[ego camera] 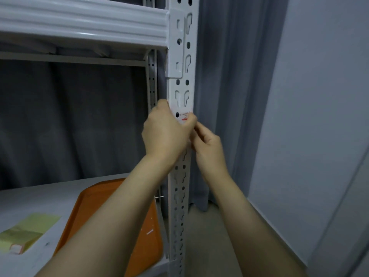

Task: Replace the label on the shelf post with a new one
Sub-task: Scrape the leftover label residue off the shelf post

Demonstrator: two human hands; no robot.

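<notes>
both hands are up at the white shelf post (182,86), pressed close together about halfway up it. left hand (165,134) is wrapped around the post from its left edge, fingers curled over the side, and the thumb sits across the front on the lower part of the label (184,113). the label is a small white sticker with red print, stuck flat on the front face of the post just under a pair of keyhole slots, and only its top part shows above the thumb. right hand (209,151) comes in from the right and a bit lower, fingers curled, with the tips touching the left thumb right below the label. honestly can't tell if it's pinching an edge of the sticker or just resting there, the left hand covers that spot. a white beam (79,23) hooks into the post higher up. down on the lower shelf (40,196) there's an orange tray (89,206) partly under the left forearm, and near its left a yellow pad of notes (30,228) with a small red-bordered sticker (16,248) on its near end. grey curtain (219,76) hangs behind the rack, plain wall (319,96) off to the right.
</notes>
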